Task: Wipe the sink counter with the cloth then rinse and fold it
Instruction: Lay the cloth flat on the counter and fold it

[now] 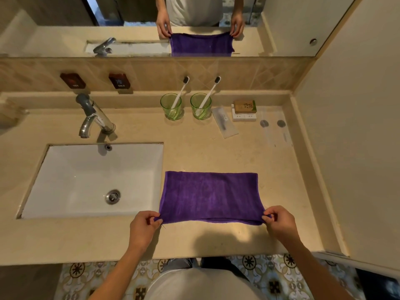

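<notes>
Purple cloth (211,197) lies folded flat on the beige tabletop (216,152), just right of the white sink (86,176). We pinch its near corners: our left hand (144,227) grips the near left corner, our right hand (280,223) the near right one. Behind, near the wall, stand two green glasses (171,106) with toothbrushes; the faucet (93,115) rises behind the sink.
</notes>
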Demonstrator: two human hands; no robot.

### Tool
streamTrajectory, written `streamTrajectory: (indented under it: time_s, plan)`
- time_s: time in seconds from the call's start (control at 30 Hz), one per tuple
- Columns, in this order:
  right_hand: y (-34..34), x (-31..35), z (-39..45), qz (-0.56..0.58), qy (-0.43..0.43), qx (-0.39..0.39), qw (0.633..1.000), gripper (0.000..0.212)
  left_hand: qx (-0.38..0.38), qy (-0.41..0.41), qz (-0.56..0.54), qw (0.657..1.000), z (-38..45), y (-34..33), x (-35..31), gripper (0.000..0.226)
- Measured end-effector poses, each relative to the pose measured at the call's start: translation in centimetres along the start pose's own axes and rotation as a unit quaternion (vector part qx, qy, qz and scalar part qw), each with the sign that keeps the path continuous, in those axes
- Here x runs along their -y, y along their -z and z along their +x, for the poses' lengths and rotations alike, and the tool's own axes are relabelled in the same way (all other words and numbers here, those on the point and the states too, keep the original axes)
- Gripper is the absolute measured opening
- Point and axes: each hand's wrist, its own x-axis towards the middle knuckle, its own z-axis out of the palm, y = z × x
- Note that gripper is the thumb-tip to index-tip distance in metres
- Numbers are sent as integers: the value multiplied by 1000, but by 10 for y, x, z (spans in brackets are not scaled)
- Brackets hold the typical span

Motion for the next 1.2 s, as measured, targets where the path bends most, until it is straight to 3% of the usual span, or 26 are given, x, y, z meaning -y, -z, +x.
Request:
streamTrajectory:
  time_s: [0.2,0.3,0.43,0.57,0.67,0.73,0.83,0.97,1.03,1.13,1.2]
  plan:
    - [-7,-6,1,-144,100,-19,984,17,20,-107,176,978,-1,-7,-6,24]
    - [-17,10,-3,-180,171,-32,968,17,3,-222,274,936,-2,-12,-9,28]
    - [-47,34,-10,-236,256,83,934,40,63,-376,333,862,-7,-32,-21,28]
    - [-62,54,-10,-269,190,176,928,31,180,-366,372,834,-7,-42,-20,40]
    - [-61,48,-10,-259,231,235,908,31,244,-326,369,836,-7,-34,-25,51]
    - [-55,37,-11,-236,262,252,901,26,258,-305,343,850,-4,-31,-30,41]
    - [-46,33,-3,-166,270,178,932,22,239,-268,281,890,11,-27,-40,44]
    - [-25,53,27,-116,128,54,984,21,99,-246,213,940,45,-24,-67,17]
    - [-14,64,47,-107,64,2,992,13,45,-202,196,959,64,-24,-83,20]
    - [-9,77,71,-73,8,-7,997,29,33,-142,176,973,90,-28,-98,41]
    - [-14,81,81,-61,-22,13,998,30,61,-117,182,974,101,-32,-99,37]
